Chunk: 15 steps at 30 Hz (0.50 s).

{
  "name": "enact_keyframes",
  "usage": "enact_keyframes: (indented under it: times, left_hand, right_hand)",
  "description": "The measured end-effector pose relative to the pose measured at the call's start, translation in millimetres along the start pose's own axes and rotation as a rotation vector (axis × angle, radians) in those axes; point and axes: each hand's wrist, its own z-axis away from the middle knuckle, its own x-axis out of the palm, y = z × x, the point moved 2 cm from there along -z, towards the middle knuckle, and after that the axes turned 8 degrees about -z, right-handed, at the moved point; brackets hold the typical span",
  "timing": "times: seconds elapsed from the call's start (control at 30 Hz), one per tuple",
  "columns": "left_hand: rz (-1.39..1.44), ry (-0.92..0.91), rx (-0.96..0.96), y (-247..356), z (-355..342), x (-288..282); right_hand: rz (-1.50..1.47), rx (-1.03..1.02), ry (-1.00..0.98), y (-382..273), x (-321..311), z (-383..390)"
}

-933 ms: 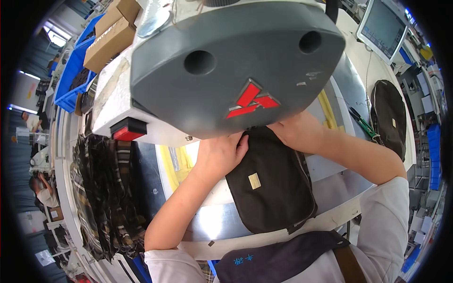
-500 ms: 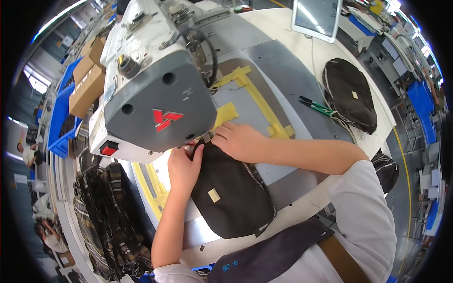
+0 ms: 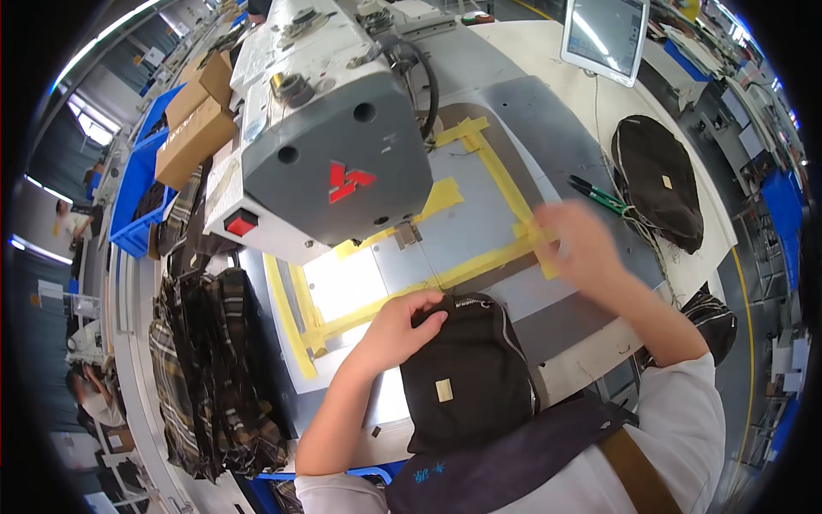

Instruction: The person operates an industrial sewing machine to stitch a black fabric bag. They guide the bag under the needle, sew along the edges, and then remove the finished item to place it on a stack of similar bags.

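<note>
A dark brown zippered fabric pouch point(image 3: 471, 364) with a small pale label lies at the front of the sewing machine bed, close to my body. My left hand point(image 3: 401, 330) is closed on the pouch's top left corner, thumb on the fabric. My right hand point(image 3: 582, 253) is off the pouch, raised over the right side of the yellow-taped plate point(image 3: 467, 270); motion smears its fingers. Nearest to it are slim green-and-black tools point(image 3: 599, 194) on a cord. The grey sewing machine head point(image 3: 342, 163) stands beyond the pouch, with a small metal clamp point(image 3: 408, 234) below it.
Another dark pouch point(image 3: 658, 182) lies at the right, below a tablet-like screen point(image 3: 604, 36). A pile of plaid and dark fabric pieces point(image 3: 210, 368) is at the left. Blue bins point(image 3: 141, 218) and cardboard boxes point(image 3: 195, 141) stand behind it. Other people sit farther left.
The pouch has come out from under the machine head toward me, my left hand still on it. My right hand has let go and swung right.
</note>
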Motion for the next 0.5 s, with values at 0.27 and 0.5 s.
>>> enact_keyframes:
  times: [0.27, 0.5]
  left_hand:
    - [0.061, -0.017, 0.011, 3.0, -5.0, 0.2]
    - [0.123, -0.027, -0.003, 2.4, -4.0, -0.8]
  right_hand:
    - [0.530, 0.071, 0.101, 101.5, -38.9, 10.2]
    - [0.216, -0.021, -0.039, 12.6, -5.9, -21.3]
